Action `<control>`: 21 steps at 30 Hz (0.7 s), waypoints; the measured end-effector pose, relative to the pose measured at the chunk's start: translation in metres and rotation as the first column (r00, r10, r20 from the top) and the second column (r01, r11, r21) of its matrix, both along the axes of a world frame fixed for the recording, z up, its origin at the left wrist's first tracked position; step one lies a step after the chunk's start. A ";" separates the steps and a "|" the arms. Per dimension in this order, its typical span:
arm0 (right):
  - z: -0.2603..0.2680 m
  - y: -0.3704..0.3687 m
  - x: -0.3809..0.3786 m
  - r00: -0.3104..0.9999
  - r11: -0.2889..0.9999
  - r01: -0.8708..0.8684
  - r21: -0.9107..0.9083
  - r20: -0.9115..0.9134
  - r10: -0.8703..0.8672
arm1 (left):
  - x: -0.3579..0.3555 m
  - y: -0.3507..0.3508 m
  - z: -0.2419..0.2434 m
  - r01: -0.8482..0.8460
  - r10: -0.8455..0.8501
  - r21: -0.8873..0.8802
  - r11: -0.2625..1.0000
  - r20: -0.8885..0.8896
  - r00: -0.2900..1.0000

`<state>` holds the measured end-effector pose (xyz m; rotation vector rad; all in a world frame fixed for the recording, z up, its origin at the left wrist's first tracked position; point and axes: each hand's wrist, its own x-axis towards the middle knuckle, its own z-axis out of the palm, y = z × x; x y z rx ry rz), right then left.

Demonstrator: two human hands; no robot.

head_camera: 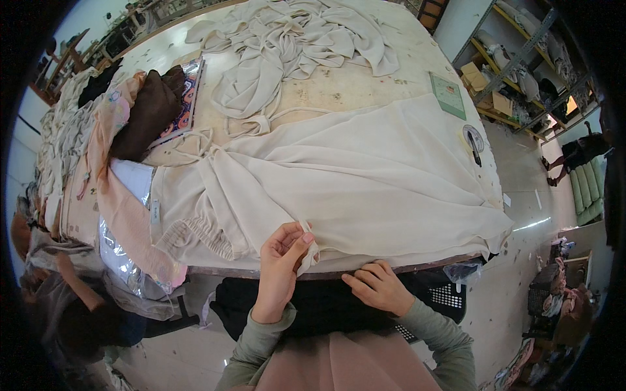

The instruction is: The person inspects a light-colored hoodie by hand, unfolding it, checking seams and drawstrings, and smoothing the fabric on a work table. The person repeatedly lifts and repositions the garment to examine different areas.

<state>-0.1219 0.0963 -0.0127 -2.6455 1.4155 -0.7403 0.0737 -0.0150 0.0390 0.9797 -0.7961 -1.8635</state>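
Observation:
A cream garment (352, 181) with an elastic-gathered cuff (210, 237) lies spread across the table before me. Near the table's front edge, my left hand (286, 254) pinches a narrow cream fabric strip (309, 256) between thumb and fingers. My right hand (379, 288) rests at the table edge by the garment's lower border, fingers curled; whether it grips any fabric there is hard to tell. At the garment's left end a small label (155, 211) bears writing. Thin cream ties (193, 146) lie loosely knotted on its upper side.
More cream fabric (293, 44) is heaped at the table's (332, 93) far side. Brown cloth (149, 112) and peach cloth (129, 222) lie left. A green booklet (448, 95) and a black pen (473, 149) sit right. Another person (93, 303) works at lower left; shelving (513, 63) stands right.

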 end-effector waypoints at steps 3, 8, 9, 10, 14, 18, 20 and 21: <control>-0.001 -0.003 -0.001 0.953 1.000 0.000 -0.031 0.304 0.009 | 0.002 0.000 0.001 0.004 -0.004 0.023 1.000 -0.021 1.000; 0.023 -0.009 0.016 0.658 0.961 0.221 0.164 0.702 -0.271 | 0.000 0.002 0.000 0.041 -0.038 -0.064 0.997 0.041 0.998; 0.029 -0.013 0.021 0.564 0.939 0.268 0.216 0.754 -0.335 | -0.001 0.003 -0.001 0.043 -0.038 -0.069 0.997 0.068 0.997; 0.035 -0.016 0.027 0.351 0.897 0.217 0.385 0.827 -0.440 | -0.003 0.004 -0.001 0.045 -0.034 -0.105 0.993 0.107 0.994; 0.051 -0.041 0.031 0.363 0.862 0.227 0.453 0.782 -0.507 | -0.008 0.009 0.001 0.055 -0.023 -0.153 0.987 0.205 0.979; 0.056 -0.060 0.032 0.506 0.892 0.211 0.399 0.736 -0.449 | -0.010 0.013 0.005 0.087 -0.068 -0.119 0.989 0.158 0.985; 0.056 -0.064 0.034 0.514 0.888 0.185 0.421 0.728 -0.453 | -0.009 0.014 0.007 0.144 -0.130 -0.100 0.984 0.133 0.983; 0.055 -0.065 0.036 0.521 0.885 0.180 0.429 0.722 -0.455 | -0.009 0.014 0.007 0.175 -0.163 -0.080 0.981 0.131 0.978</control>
